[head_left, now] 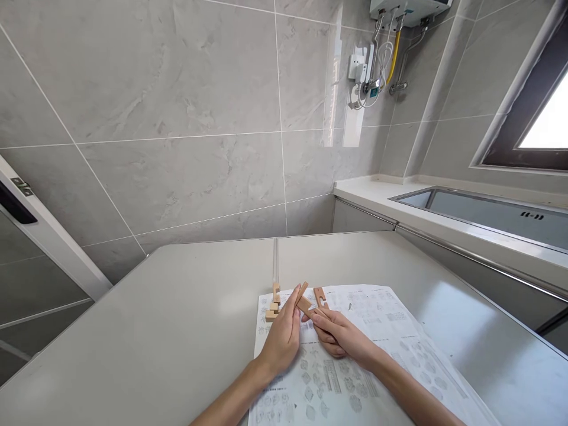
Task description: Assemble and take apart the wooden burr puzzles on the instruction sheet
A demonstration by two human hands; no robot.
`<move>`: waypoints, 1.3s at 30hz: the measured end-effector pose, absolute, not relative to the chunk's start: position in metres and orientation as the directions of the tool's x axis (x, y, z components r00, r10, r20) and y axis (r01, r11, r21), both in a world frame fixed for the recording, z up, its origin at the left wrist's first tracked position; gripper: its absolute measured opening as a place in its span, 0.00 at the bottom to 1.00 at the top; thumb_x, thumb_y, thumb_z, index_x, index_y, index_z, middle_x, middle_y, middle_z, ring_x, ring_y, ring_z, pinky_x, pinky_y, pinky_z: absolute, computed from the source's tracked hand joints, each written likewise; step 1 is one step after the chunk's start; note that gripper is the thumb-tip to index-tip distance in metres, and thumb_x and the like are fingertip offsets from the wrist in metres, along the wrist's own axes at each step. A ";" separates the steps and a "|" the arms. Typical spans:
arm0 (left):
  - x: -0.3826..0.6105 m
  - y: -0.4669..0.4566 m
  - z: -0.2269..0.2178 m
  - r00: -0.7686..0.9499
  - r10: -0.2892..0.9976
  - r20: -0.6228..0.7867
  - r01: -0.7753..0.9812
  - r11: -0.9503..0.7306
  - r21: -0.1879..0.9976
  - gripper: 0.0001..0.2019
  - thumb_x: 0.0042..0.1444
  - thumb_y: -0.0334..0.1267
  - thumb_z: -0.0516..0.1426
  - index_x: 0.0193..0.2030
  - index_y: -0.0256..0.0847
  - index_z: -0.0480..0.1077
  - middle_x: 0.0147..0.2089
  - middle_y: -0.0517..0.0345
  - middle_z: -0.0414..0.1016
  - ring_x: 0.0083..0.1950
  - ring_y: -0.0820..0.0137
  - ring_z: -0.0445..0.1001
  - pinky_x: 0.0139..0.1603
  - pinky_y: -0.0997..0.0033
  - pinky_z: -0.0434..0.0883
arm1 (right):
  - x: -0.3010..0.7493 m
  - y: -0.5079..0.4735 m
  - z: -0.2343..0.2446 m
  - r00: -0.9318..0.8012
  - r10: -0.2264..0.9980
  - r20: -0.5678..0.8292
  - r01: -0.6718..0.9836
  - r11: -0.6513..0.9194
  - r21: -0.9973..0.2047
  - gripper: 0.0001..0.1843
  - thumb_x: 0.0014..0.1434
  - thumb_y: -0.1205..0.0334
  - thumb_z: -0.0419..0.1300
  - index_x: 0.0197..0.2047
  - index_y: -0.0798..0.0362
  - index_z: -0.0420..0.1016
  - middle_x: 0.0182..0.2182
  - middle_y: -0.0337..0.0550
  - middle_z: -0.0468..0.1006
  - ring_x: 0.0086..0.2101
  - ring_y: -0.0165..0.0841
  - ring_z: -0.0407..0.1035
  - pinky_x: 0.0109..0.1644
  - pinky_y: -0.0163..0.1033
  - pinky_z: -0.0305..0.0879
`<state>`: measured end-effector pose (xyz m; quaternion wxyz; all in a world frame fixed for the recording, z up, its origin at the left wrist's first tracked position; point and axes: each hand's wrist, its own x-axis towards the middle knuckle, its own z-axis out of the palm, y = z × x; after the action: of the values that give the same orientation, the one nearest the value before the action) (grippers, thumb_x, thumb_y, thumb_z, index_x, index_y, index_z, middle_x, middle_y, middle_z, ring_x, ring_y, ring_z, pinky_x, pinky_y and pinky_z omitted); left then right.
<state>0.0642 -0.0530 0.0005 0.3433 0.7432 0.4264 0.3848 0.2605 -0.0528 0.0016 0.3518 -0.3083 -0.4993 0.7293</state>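
The left hand [283,332] and right hand [341,334] are close together, pinching wooden puzzle pieces [304,305] between them, over a printed paper sheet [377,322]. More wooden blocks [270,316] sit just beside the left hand.

Fingers of the left hand [283,336] and right hand [339,332] hide parts of the flat, pale wooden pieces [304,305] they hold, so any join cannot be told. Print on the large white paper sheet [377,405] is too small to read; the bottom edge crops it, as the top crops the white wall-mounted box [406,8].
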 end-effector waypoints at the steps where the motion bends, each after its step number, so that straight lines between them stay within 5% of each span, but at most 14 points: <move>1: 0.064 -0.053 -0.001 0.344 0.898 0.275 0.372 -0.400 0.838 0.27 0.79 0.44 0.41 0.81 0.57 0.45 0.81 0.61 0.53 0.82 0.63 0.50 0.82 0.49 0.50 | 0.260 -0.053 0.000 -0.558 0.824 -0.098 -0.200 -0.249 -0.948 0.27 0.66 0.34 0.62 0.47 0.51 0.73 0.21 0.24 0.56 0.17 0.21 0.41 0.19 0.32 0.37; 12: 0.062 -0.052 0.008 0.348 0.894 0.282 0.372 -0.408 0.834 0.25 0.78 0.45 0.44 0.78 0.55 0.56 0.79 0.61 0.60 0.79 0.60 0.57 0.81 0.49 0.54 | 0.263 -0.052 0.004 -0.598 0.794 -0.110 -0.197 -0.278 -0.940 0.26 0.66 0.34 0.62 0.45 0.51 0.72 0.20 0.24 0.53 0.16 0.21 0.40 0.18 0.32 0.35; 19: 0.063 -0.054 0.003 0.348 0.893 0.285 0.359 -0.407 0.840 0.27 0.78 0.44 0.42 0.81 0.56 0.47 0.81 0.62 0.54 0.81 0.62 0.52 0.82 0.49 0.53 | 0.260 -0.053 -0.001 -0.570 0.816 -0.097 -0.204 -0.255 -0.945 0.26 0.67 0.34 0.61 0.47 0.51 0.73 0.21 0.24 0.55 0.15 0.21 0.43 0.18 0.32 0.37; 26: 0.062 -0.053 0.007 0.362 0.890 0.277 0.378 -0.412 0.829 0.25 0.78 0.45 0.43 0.78 0.58 0.55 0.78 0.63 0.60 0.79 0.61 0.57 0.81 0.49 0.55 | 0.263 -0.053 0.003 -0.604 0.791 -0.098 -0.208 -0.275 -0.939 0.25 0.66 0.35 0.62 0.45 0.51 0.73 0.20 0.24 0.54 0.15 0.20 0.42 0.17 0.31 0.36; 32: 0.062 -0.053 0.000 0.372 0.889 0.267 0.389 -0.410 0.825 0.27 0.78 0.44 0.41 0.81 0.57 0.46 0.81 0.62 0.53 0.81 0.63 0.53 0.81 0.50 0.54 | 0.259 -0.054 0.004 -0.569 0.816 -0.097 -0.208 -0.257 -0.944 0.26 0.64 0.33 0.63 0.39 0.50 0.68 0.21 0.24 0.56 0.14 0.20 0.45 0.17 0.31 0.37; 39: 0.062 -0.052 -0.003 0.409 0.875 0.261 0.387 -0.425 0.819 0.26 0.78 0.44 0.42 0.80 0.57 0.50 0.80 0.60 0.57 0.80 0.62 0.56 0.80 0.50 0.57 | 0.259 -0.053 0.004 -0.585 0.805 -0.102 -0.202 -0.266 -0.942 0.26 0.65 0.33 0.62 0.38 0.50 0.66 0.20 0.24 0.56 0.14 0.20 0.45 0.17 0.31 0.37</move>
<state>0.0617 -0.0517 -0.0025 0.3435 0.7657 0.4118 0.3551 0.2591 -0.0530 0.0041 0.3417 -0.3013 -0.5000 0.7365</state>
